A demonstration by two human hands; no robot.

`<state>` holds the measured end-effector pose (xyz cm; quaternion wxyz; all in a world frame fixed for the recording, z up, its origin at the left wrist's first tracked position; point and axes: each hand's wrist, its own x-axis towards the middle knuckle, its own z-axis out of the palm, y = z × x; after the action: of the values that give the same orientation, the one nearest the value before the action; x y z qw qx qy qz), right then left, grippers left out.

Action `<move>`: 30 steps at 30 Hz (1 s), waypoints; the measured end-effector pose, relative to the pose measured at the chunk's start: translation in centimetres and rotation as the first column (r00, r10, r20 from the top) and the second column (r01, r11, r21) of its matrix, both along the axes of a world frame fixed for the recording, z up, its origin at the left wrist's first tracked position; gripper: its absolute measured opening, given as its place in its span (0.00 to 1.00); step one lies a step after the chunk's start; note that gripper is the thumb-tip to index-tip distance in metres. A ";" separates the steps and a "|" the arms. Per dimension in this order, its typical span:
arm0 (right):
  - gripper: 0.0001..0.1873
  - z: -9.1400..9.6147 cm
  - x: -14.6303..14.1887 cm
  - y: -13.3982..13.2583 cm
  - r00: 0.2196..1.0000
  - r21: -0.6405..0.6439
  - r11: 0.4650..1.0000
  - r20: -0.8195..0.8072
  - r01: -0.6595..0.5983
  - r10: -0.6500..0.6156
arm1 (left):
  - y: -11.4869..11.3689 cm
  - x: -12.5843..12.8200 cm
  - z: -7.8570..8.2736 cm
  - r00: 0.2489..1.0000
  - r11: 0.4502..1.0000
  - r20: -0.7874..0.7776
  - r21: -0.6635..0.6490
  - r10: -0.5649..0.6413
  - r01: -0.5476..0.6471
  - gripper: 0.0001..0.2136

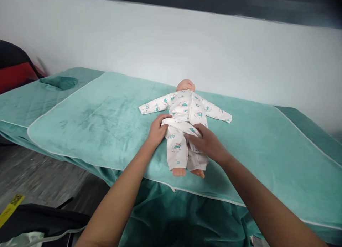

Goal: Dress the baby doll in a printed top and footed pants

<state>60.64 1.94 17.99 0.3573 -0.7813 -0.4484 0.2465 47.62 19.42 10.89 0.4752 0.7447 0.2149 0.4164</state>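
Note:
A baby doll (186,85) lies on its back on the green-covered bed (107,133), head toward the wall and feet toward me. It wears a white printed top (183,106) with sleeves spread wide and matching white pants (176,150). My left hand (158,129) grips the waist cloth at the doll's hip, thumb and fingers closed on it. My right hand (208,142) is closed at the opposite side of the waist, on the same folded white cloth. Part of the right fingers is hidden against the fabric. The doll's bare feet stick out of the pant legs.
A face hole (60,82) opens in the bed's left end. Behind the bed stands a white wall (149,44). A red and black chair (16,72) is at the far left. A black bag-like object with a yellow strip (12,209) sits at lower left.

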 end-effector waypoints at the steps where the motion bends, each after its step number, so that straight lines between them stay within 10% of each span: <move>1: 0.17 0.0 0.3 -0.3 1.000 0.067 0.998 -0.024 -0.007 0.009 | 0.1 -0.2 0.1 0.998 0.996 0.052 -0.081 -0.039 0.043 0.14; 7: 0.11 -0.9 2.8 0.1 0.916 0.347 0.935 0.350 0.068 -0.196 | -0.5 -1.8 0.6 0.913 0.818 0.376 -0.467 -0.160 0.336 0.18; 13: 0.10 -1.3 2.5 2.6 0.571 0.041 0.999 0.820 -0.013 -0.026 | -1.8 -0.9 2.0 0.971 0.918 0.153 -0.380 0.184 -0.114 0.09; 16: 0.11 -1.0 2.5 3.7 0.559 0.014 1.000 0.829 0.007 -0.016 | -1.6 1.0 4.2 0.976 0.954 0.050 -0.227 0.210 -0.194 0.08; 19: 0.11 -0.5 3.4 4.2 0.741 0.133 0.991 0.662 0.034 -0.114 | -1.8 3.0 6.2 0.973 0.998 -0.220 0.039 0.065 -0.058 0.13; 22: 0.11 -0.3 5.7 3.5 0.939 0.373 0.901 0.168 0.222 -0.300 | -2.7 4.1 7.3 0.842 0.925 -0.528 0.365 0.109 0.109 0.25; 26: 0.12 -2.3 10.5 0.1 0.795 0.457 0.658 -0.442 0.598 -0.415 | -3.5 4.1 7.1 0.782 0.863 -0.537 0.505 0.315 -0.001 0.12; 30: 0.11 -6.3 14.2 -3.8 0.697 0.269 0.647 -0.361 0.714 -0.619 | -1.6 2.8 5.9 0.877 0.914 -0.307 0.291 0.369 -0.282 0.05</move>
<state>74.85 -1.89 11.65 0.6212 -0.7686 -0.1205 0.0936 50.46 17.82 16.76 0.2587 0.8117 0.3688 0.3719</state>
